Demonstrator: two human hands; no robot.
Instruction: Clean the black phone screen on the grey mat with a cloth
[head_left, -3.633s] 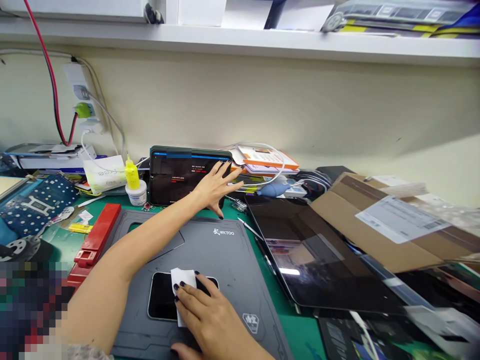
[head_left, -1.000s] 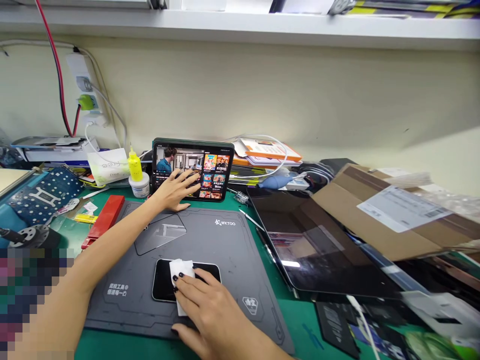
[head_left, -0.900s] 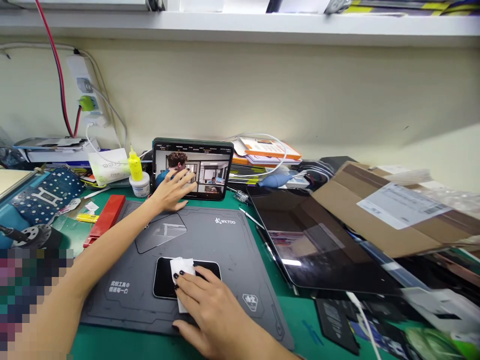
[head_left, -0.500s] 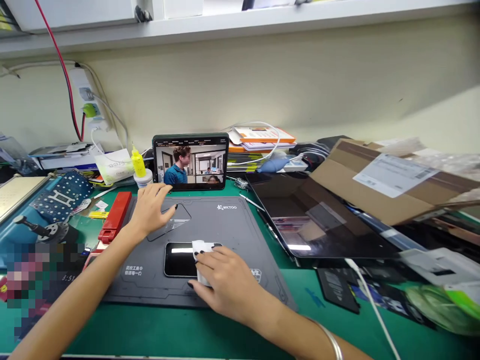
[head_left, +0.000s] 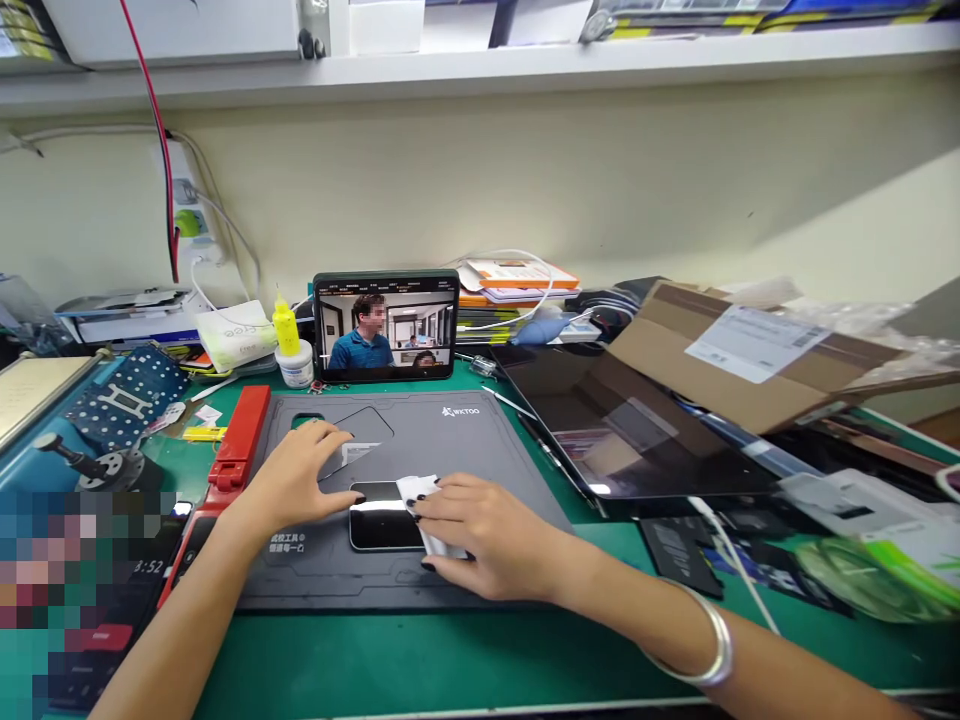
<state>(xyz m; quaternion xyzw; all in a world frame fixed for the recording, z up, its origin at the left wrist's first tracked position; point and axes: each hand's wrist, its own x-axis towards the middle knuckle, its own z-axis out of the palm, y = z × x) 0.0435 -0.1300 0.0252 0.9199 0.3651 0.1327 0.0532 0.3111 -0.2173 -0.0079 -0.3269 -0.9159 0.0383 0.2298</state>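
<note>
A smartphone (head_left: 382,530) with a dark, glossy screen lies flat on the grey work mat (head_left: 337,590). My right hand (head_left: 487,535) presses a folded white wipe (head_left: 442,541) onto the right part of its screen, the fingers closed over it. That end of the phone is hidden under the wipe and hand. At the phone's left side is my left hand (head_left: 296,475), fingers apart and holding nothing. Its thumb tip is at the phone's upper left corner; whether it touches I cannot tell.
Behind the mat stands a tablet (head_left: 386,325) playing a video, beside a yellow bottle (head_left: 285,330) and white tub (head_left: 296,367). A red tool (head_left: 244,430) lies along the mat's left edge. To the right are a large dark screen panel (head_left: 615,430) and an open cardboard box (head_left: 720,370).
My left hand has come down from the mat's far left to the phone's left edge. The right hand stays on the phone with the wipe. The camera view has shifted slightly.
</note>
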